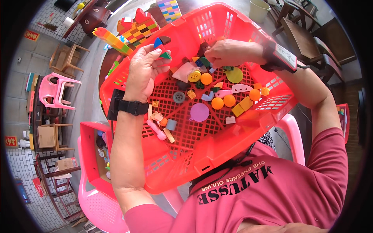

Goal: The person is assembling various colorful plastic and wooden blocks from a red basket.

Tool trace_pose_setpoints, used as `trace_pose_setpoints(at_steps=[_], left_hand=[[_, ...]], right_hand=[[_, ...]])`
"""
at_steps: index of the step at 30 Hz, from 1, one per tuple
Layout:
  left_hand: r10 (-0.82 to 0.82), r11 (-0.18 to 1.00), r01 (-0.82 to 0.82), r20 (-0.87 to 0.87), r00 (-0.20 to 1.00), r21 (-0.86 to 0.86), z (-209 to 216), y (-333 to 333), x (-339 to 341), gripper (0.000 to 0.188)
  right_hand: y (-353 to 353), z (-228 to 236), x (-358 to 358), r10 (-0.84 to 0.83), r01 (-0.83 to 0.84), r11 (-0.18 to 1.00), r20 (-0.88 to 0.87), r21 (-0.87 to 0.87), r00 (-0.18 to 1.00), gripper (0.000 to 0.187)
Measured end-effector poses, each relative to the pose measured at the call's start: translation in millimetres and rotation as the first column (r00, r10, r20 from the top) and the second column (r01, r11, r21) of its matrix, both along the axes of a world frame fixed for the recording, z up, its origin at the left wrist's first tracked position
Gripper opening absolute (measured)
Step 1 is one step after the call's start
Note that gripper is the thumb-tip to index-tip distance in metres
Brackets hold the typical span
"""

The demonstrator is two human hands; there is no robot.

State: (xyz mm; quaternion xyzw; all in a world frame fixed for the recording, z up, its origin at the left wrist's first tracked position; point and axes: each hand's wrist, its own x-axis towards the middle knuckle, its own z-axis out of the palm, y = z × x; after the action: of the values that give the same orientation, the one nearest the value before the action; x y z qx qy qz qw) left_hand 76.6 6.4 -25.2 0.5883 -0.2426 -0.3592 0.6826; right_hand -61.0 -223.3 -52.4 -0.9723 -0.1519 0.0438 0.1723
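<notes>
My left hand point(144, 70) is raised over the left side of a big red plastic basket point(229, 134). Between its thumb and fingers are small triangular toy blocks point(158, 43), blue, red and green. My right hand point(222, 53) reaches in at the basket's far side with its fingers curled down among toys; what they grip is hidden. Close to it lie a dark brown piece point(203, 49) and a pale pink cloth-like thing point(184, 71). Nearby on the basket floor are a yellow round toy point(194, 76), orange balls point(217, 103) and a purple disc point(199, 112).
Block structures point(140, 32) in red, yellow and orange stand beyond the basket's far left rim. A pink box point(93, 149) rests on a pink chair point(99, 206) at my left. Another small pink chair point(58, 90) and wooden furniture point(72, 58) stand farther left.
</notes>
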Motion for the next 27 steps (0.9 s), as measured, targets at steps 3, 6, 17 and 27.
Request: trace_pose_setpoints(at_steps=[3,6,17,27], left_hand=[[-0.005,1.0,0.005,0.019,1.0,-0.003,0.6,-0.7,-0.5,0.035],[-0.021,1.0,0.021,0.077,0.997,-0.003,2.0,-2.4,-3.6,0.046],[-0.082,0.994,0.081,0.02,0.996,0.068,1.1,-1.6,-5.3,0.033],[-0.106,0.994,0.102,-0.118,0.987,-0.045,-1.4,-1.6,1.4,0.029]], right_hand=[[0.3,-1.6,-2.4,0.049,-0.052,0.998,-0.099,-0.028,0.994,0.021],[4.6,6.6,-3.0,0.023,-0.083,0.983,-0.338,-0.165,0.941,0.02],[7.8,4.7,-1.2,-0.03,-0.041,0.986,-0.413,-0.162,0.91,0.02],[6.9,3.5,-2.4,0.001,-0.068,0.986,-0.403,-0.151,0.915,0.022]])
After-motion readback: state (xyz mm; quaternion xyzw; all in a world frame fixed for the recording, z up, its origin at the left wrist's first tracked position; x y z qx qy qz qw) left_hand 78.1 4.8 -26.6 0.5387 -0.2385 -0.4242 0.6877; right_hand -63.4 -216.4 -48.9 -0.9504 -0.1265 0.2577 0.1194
